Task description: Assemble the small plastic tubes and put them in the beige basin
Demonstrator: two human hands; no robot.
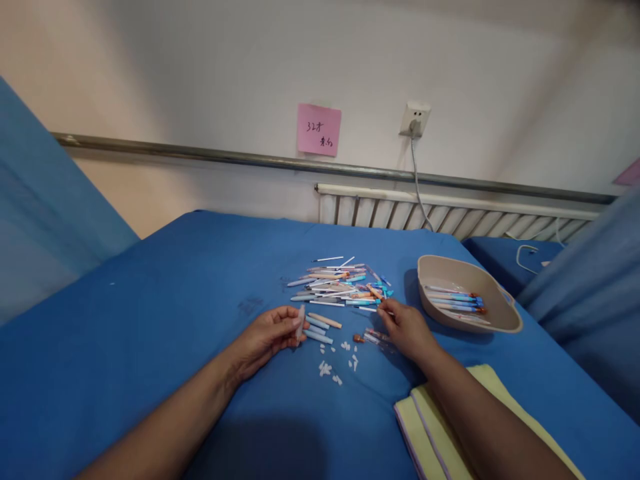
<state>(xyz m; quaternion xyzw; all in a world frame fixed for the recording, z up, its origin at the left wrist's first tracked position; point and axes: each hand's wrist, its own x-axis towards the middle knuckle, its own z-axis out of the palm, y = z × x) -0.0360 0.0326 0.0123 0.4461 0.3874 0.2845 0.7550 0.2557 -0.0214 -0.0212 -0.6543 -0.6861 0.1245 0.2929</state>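
My left hand (277, 333) is closed around a pale, translucent pen barrel (301, 325), held upright over the blue sheet. Just right of it lie several loose pen barrels (319, 337), light blue and one peach. At the near right edge of a pile of pen parts (330, 287), my right hand (406, 327) has thumb and fingers pinched on the end of a white pen refill (367, 309). Below that hand are some clear and brown pen pieces (373, 337), partly hidden by it. Small white plastic bits (326, 369) are scattered nearer to me.
A beige plastic basin (503, 313) holding several pens (457, 301) stands at the right. A folded yellow towel (435, 427) lies under my right forearm. Behind the blue-covered surface (225, 267) are a radiator (375, 210), a metal rail and a plugged-in cable (416, 173).
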